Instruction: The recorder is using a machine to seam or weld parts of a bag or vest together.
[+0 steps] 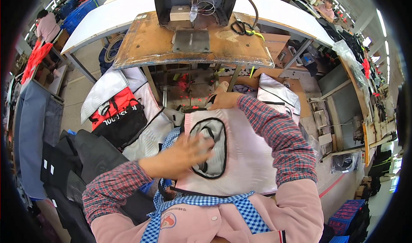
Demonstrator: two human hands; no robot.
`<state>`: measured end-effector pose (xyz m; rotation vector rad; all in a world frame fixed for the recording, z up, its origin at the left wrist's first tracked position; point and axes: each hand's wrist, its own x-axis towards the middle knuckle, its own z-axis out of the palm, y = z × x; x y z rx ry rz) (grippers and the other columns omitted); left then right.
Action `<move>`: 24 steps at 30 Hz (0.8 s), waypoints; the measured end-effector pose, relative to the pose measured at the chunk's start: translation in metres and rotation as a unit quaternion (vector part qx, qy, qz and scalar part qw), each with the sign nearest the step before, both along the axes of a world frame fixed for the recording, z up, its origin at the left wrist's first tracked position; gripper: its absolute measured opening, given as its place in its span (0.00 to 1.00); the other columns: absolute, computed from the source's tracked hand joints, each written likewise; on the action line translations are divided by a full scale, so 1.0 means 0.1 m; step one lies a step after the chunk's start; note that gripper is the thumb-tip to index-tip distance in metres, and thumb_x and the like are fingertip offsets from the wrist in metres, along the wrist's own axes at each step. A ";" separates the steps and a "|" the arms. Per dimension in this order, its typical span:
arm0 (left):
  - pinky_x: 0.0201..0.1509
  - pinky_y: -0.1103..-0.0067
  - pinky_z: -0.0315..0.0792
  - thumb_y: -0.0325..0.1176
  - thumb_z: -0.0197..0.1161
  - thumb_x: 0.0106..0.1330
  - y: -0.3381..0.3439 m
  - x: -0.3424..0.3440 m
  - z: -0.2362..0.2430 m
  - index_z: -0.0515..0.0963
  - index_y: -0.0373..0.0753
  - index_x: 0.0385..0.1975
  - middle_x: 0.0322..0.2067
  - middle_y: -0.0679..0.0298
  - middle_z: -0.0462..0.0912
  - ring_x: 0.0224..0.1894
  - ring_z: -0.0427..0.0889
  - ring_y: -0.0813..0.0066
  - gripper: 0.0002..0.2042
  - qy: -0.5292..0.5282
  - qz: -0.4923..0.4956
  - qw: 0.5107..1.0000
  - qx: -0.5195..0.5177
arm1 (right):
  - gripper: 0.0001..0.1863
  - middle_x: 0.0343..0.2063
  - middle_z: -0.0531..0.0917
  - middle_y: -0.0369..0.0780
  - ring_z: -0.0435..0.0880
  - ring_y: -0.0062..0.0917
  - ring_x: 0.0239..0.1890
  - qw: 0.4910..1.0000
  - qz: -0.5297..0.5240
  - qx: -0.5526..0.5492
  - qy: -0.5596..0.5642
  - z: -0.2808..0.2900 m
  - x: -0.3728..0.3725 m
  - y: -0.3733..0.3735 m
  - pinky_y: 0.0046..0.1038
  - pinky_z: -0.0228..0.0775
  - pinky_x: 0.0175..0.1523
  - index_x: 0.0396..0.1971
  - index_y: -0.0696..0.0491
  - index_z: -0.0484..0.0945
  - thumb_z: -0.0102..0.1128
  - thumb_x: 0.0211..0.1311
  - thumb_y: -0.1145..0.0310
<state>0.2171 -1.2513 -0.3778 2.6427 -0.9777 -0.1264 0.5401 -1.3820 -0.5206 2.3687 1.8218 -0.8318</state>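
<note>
A whitish fabric piece [253, 157] with a black-bound oval opening lies across my lap. Grey-white lining and dark folds show inside the opening. My left hand [178, 155] is over the left side of this opening, its fingers stretched out and blurred by motion. At the far edge of the piece, my right hand [225, 100] is closed on the fabric; its fingertips are partly hidden. In front of me stands a machine [193, 11] on a worn wooden table [141, 41], with neither hand on it.
Red, black and white fabric pieces [118, 114] are heaped at the left, above dark grey fabric [98, 157]. Another white piece [279, 95] lies at the right. Black-handled scissors [241, 27] rest on the table. Blue crates [347, 217] stand at lower right. Two other people are farther off.
</note>
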 end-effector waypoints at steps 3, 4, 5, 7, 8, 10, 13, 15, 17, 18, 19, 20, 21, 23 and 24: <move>0.68 0.58 0.54 0.37 0.60 0.60 -0.15 -0.16 -0.48 0.69 0.38 0.58 0.62 0.53 0.67 0.68 0.60 0.56 0.25 0.100 -0.089 0.982 -0.130 | 0.29 0.32 0.82 0.50 0.80 0.43 0.39 0.998 -0.044 -0.026 0.035 0.10 -0.33 0.20 0.39 0.69 0.47 0.39 0.58 0.80 0.51 0.64 0.43; 0.68 0.60 0.56 0.39 0.60 0.62 -0.17 -0.12 -0.53 0.72 0.37 0.55 0.60 0.54 0.69 0.66 0.63 0.58 0.22 0.151 -0.086 0.973 -0.154 | 0.27 0.31 0.82 0.50 0.80 0.43 0.40 0.994 -0.081 -0.031 0.073 0.23 -0.41 0.20 0.40 0.69 0.46 0.40 0.58 0.79 0.53 0.63 0.45; 0.67 0.63 0.57 0.42 0.59 0.64 -0.17 -0.10 -0.57 0.75 0.36 0.52 0.58 0.54 0.72 0.65 0.65 0.61 0.20 0.202 -0.083 0.959 -0.179 | 0.27 0.31 0.82 0.50 0.80 0.43 0.40 0.993 -0.083 -0.030 0.072 0.32 -0.48 0.19 0.40 0.69 0.46 0.40 0.58 0.79 0.53 0.63 0.45; 0.68 0.63 0.57 0.42 0.60 0.64 -0.15 -0.12 -0.51 0.75 0.37 0.52 0.60 0.53 0.69 0.66 0.63 0.58 0.20 0.206 -0.074 0.954 -0.204 | 0.24 0.31 0.81 0.48 0.80 0.41 0.38 0.980 -0.139 0.141 -0.003 0.43 -0.63 0.03 0.41 0.70 0.44 0.44 0.58 0.77 0.57 0.61 0.50; 0.68 0.63 0.57 0.42 0.61 0.64 -0.13 -0.16 -0.47 0.75 0.37 0.53 0.62 0.52 0.67 0.67 0.60 0.55 0.21 0.210 -0.055 0.949 -0.230 | 0.24 0.31 0.81 0.48 0.80 0.41 0.38 0.980 -0.142 0.137 -0.002 0.46 -0.74 -0.07 0.41 0.70 0.44 0.44 0.58 0.77 0.57 0.61 0.50; 0.68 0.63 0.57 0.41 0.61 0.62 -0.04 -0.29 -0.37 0.72 0.38 0.57 0.63 0.51 0.65 0.68 0.60 0.52 0.24 0.201 -0.066 0.951 -0.225 | 0.22 0.38 0.81 0.46 0.80 0.40 0.41 0.952 -0.053 0.296 -0.066 0.57 -0.94 -0.35 0.42 0.69 0.45 0.45 0.57 0.77 0.60 0.60 0.54; 0.69 0.63 0.57 0.34 0.63 0.56 0.03 -0.58 -0.29 0.65 0.39 0.62 0.65 0.52 0.63 0.67 0.60 0.51 0.31 0.203 -0.021 0.963 -0.174 | 0.23 0.47 0.78 0.46 0.75 0.40 0.53 0.964 -0.085 0.211 0.140 1.04 -1.48 -0.73 0.39 0.64 0.59 0.48 0.57 0.76 0.61 0.60 0.56; 0.67 0.66 0.60 0.30 0.63 0.53 -0.02 -0.64 -0.41 0.66 0.38 0.60 0.64 0.51 0.63 0.66 0.62 0.52 0.30 0.188 0.003 0.969 -0.162 | 0.24 0.50 0.77 0.46 0.72 0.41 0.58 0.962 -0.070 0.211 0.162 1.06 -1.75 -1.00 0.38 0.60 0.64 0.49 0.57 0.76 0.62 0.59 0.56; 0.60 0.71 0.71 0.19 0.62 0.45 -0.11 -0.68 -0.39 0.71 0.37 0.54 0.58 0.52 0.71 0.60 0.72 0.55 0.30 0.142 0.079 0.974 -0.159 | 0.27 0.56 0.74 0.48 0.65 0.43 0.64 0.958 -0.054 0.240 0.145 1.05 -1.95 -1.20 0.37 0.55 0.69 0.53 0.58 0.73 0.62 0.59 0.56; 0.60 0.71 0.71 0.19 0.62 0.45 -0.11 -0.68 -0.40 0.71 0.37 0.54 0.58 0.52 0.71 0.60 0.72 0.55 0.30 0.144 0.073 0.974 -0.158 | 0.27 0.56 0.74 0.48 0.65 0.43 0.64 0.958 -0.060 0.241 0.145 1.09 -2.06 -1.26 0.37 0.55 0.69 0.53 0.58 0.73 0.62 0.59 0.56; 0.56 0.71 0.73 0.18 0.61 0.46 -0.11 -0.67 -0.44 0.73 0.37 0.52 0.54 0.53 0.75 0.56 0.75 0.56 0.27 0.136 0.097 0.966 -0.197 | 0.28 0.57 0.72 0.49 0.62 0.44 0.66 0.963 -0.049 0.217 0.154 1.14 -2.15 -1.30 0.38 0.54 0.69 0.55 0.57 0.71 0.62 0.60 0.56; 0.53 0.71 0.75 0.18 0.61 0.47 -0.11 -0.66 -0.47 0.75 0.38 0.50 0.49 0.54 0.79 0.51 0.79 0.57 0.25 0.127 0.120 0.956 -0.235 | 0.29 0.59 0.71 0.49 0.60 0.44 0.67 0.967 -0.037 0.194 0.163 1.23 -2.23 -1.33 0.39 0.54 0.69 0.57 0.57 0.70 0.62 0.60 0.56; 0.46 0.70 0.77 0.19 0.62 0.48 -0.13 -0.60 -0.46 0.78 0.38 0.46 0.40 0.55 0.83 0.43 0.83 0.56 0.21 0.101 0.135 0.948 -0.270 | 0.30 0.58 0.72 0.49 0.63 0.43 0.66 0.974 -0.018 0.195 0.114 1.44 -2.32 -1.36 0.38 0.55 0.69 0.58 0.57 0.69 0.61 0.60 0.56; 0.40 0.71 0.77 0.21 0.64 0.50 -0.13 -0.39 -0.20 0.78 0.39 0.45 0.36 0.54 0.83 0.38 0.83 0.56 0.19 0.130 0.164 0.943 -0.257 | 0.29 0.57 0.72 0.49 0.66 0.43 0.64 0.970 -0.068 0.190 0.136 1.60 -2.34 -1.44 0.37 0.58 0.67 0.57 0.58 0.69 0.61 0.60 0.56; 0.39 0.71 0.77 0.22 0.65 0.50 -0.13 -0.29 -0.08 0.79 0.40 0.44 0.34 0.54 0.83 0.36 0.83 0.56 0.19 0.124 0.183 0.939 -0.261 | 0.29 0.56 0.73 0.49 0.69 0.42 0.62 0.963 -0.107 0.188 0.162 1.68 -2.32 -1.45 0.37 0.61 0.65 0.56 0.59 0.70 0.60 0.61 0.56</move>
